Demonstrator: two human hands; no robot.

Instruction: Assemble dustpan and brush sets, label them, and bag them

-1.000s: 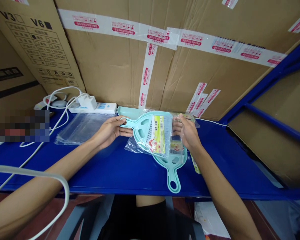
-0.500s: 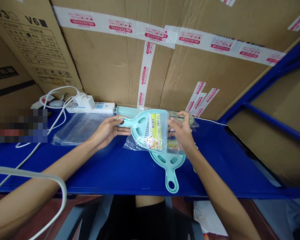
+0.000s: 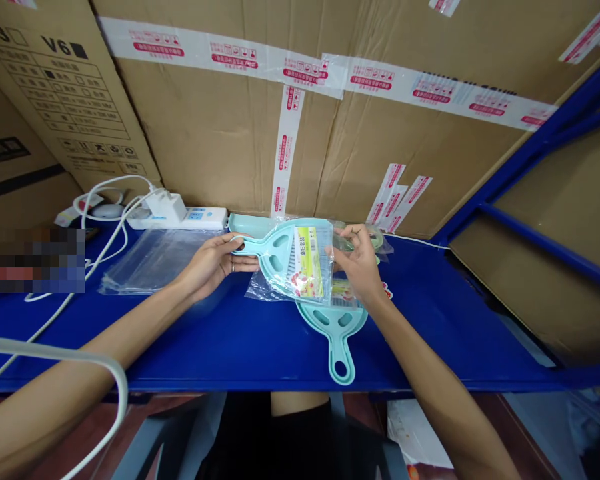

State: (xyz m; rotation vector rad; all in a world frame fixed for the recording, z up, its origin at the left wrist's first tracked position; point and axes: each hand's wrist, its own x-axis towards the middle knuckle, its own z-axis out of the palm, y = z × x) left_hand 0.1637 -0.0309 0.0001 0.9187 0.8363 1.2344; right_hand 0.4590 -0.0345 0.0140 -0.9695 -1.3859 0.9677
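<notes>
My left hand grips the handle of a mint-green dustpan set, which lies sideways in a clear bag with a yellow-green label. At the bag's right edge is my right hand, thumb and fingers pinched on the clear plastic. Under the held set lies a second mint dustpan set, its handle pointing toward me and its upper part covered. Another mint-coloured piece shows behind, against the cardboard.
Flat clear bags lie at left on the blue table. Behind them are a white power strip and cables. Large cardboard boxes stand at the back; a blue metal frame is at right.
The view has shifted slightly. My right hand has its fingers a little lower and nearer the bag's edge; my left hand keeps the same hold on the handle.
</notes>
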